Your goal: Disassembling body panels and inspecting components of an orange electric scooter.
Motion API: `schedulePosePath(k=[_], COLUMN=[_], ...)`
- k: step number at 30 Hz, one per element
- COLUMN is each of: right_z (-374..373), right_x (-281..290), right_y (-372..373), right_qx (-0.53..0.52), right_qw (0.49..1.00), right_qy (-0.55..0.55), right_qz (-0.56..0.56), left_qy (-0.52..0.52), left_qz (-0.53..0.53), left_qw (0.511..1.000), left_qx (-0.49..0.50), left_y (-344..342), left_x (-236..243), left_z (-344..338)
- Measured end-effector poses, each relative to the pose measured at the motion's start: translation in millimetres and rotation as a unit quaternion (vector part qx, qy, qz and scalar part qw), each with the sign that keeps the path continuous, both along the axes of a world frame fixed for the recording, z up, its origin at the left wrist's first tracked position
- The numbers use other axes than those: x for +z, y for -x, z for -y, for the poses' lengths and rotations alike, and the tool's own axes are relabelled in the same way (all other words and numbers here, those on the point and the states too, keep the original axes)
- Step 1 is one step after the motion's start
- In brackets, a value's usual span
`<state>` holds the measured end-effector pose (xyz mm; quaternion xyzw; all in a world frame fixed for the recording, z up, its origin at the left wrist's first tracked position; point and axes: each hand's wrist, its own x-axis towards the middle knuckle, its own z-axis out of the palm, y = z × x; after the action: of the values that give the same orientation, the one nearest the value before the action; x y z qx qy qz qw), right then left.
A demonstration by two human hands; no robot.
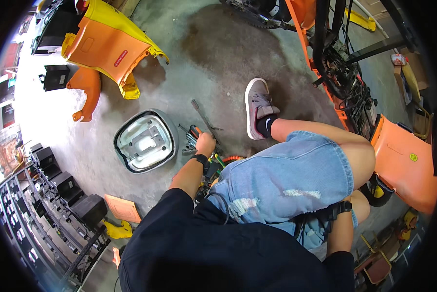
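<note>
Beside our left grip (206, 144): loose tools (191, 140), best handled singly; we cannot tell whether it pinches one; right grip hidden.

On the orange-and-yellow panel (112, 40) ahead of you sits a red rounded label (120, 59) with pale lettering; the orange panel (398, 155) at your right bears a round yellow-green sticker (413, 157).

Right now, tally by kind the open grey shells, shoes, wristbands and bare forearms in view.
Open grey shell, left of the left hand: 1
Shoe: 1
Black wristbands: 2
Bare forearms: 2
Total: 6
</note>
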<state>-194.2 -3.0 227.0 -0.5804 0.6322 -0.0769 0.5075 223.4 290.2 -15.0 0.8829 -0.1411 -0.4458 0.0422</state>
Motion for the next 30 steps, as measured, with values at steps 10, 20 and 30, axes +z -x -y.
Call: schedulePosePath(k=[10, 20, 30], right_z=[5.9, 10.8, 39.7], right_x=[-1.7, -4.1, -7.1], right_y=[5.9, 5.5, -11.3], right_qx=[-0.010, -0.023, -0.244], right_qw=[1.000, 0.999, 0.932], right_qy=[-0.005, -0.012, -0.141], right_qz=[0.012, 0.027, 0.229], left_qy=[0.003, -0.045, 0.039], left_qz=[0.083, 0.055, -0.171], left_qw=[0.994, 0.996, 0.981], left_qx=[-0.068, 0.060, 0.088], left_y=[18.0, 17.6, -28.3], left_x=[-30.1, -19.7, -9.0], left_z=[5.1, 22.3, -3.8])
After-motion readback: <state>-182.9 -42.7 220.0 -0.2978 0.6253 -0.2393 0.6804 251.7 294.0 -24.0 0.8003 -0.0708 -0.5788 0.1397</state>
